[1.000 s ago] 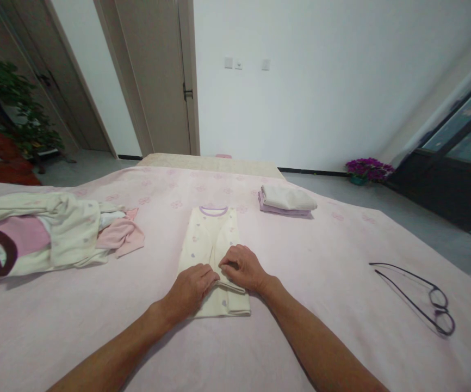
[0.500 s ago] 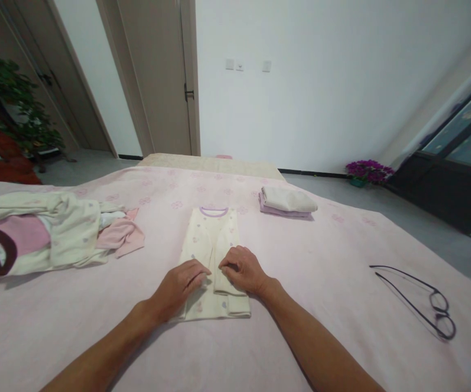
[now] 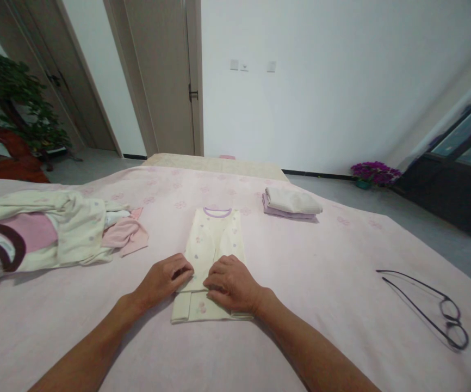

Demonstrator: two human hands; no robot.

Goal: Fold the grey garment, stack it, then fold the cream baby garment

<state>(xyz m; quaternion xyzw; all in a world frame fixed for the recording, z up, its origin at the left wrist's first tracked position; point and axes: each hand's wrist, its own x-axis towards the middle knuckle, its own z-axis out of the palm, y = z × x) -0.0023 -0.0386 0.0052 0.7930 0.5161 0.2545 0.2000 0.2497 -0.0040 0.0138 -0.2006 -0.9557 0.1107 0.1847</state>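
Observation:
A cream garment (image 3: 215,239) with small prints and a lilac neckline lies folded into a narrow strip on the pink bedspread (image 3: 301,283). My left hand (image 3: 162,279) rests on its lower left edge, fingers curled and pinching the cloth. My right hand (image 3: 230,283) lies on the lower right part of the garment, fingers bent and pressing down on it. The two hands nearly touch over the garment's middle.
A heap of unfolded cream and pink clothes (image 3: 51,234) lies at the left. A small stack of folded clothes (image 3: 290,203) sits at the back right. Dark-framed glasses (image 3: 431,307) lie at the right. Doors, a plant (image 3: 15,103) and purple flowers (image 3: 376,173) stand beyond the bed.
My left hand slid left to the garment's left edge, and my right hand moved down and left over its lower part. The view shifted slightly.

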